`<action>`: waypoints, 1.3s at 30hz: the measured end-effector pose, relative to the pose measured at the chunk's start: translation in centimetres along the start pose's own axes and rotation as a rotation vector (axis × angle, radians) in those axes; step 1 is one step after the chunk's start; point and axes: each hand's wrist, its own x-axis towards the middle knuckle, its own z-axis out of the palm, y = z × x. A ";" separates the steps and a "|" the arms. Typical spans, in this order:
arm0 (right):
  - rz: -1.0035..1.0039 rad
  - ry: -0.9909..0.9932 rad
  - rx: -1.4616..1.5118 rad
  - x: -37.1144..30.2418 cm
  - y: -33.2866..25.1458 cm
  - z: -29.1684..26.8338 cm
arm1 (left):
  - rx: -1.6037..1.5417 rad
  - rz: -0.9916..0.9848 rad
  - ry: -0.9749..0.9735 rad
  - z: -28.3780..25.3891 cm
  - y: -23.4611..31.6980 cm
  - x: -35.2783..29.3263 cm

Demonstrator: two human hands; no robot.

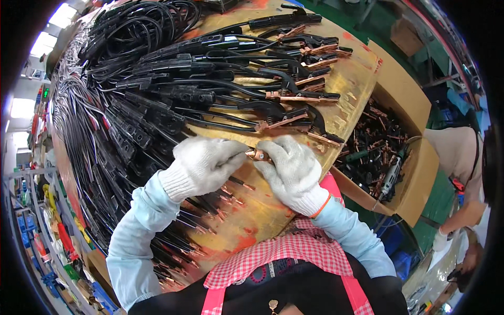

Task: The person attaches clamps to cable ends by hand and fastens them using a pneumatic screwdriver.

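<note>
Both my hands wear white knit gloves and meet over the near part of the table. My right hand (291, 170) is closed in a pinch on a small copper fitting (260, 155), which has a round spot on its side. Fingertips of my left hand (207, 163) press together at the fitting's left end, around a thin copper-coloured tip; the glove hides most of what they hold. Below my left hand, several black cables with bare copper ends (223, 199) lie side by side. Beyond my hands lie black welding electrode holders with copper jaws (286, 121).
Coiled black cables (152, 26) pile up at the far left, beside a fan of grey leads (79, 100). A cardboard box (420, 173) of copper and black parts stands against the worn wooden table's (362, 68) right edge. At far right, a co-worker's gloved hand (440, 240) shows.
</note>
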 end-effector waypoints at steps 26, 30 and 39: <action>-0.239 -0.171 0.066 1.6 0.9 1.0 | -0.186 -0.148 -0.269 -0.5 -0.4 -0.2; -0.238 -0.188 0.069 2.2 1.2 1.2 | 0.162 0.096 -0.037 0.0 -1.5 -1.7; -0.277 -0.201 -0.003 1.9 1.3 1.5 | 0.290 -0.106 -0.277 -0.1 0.3 0.4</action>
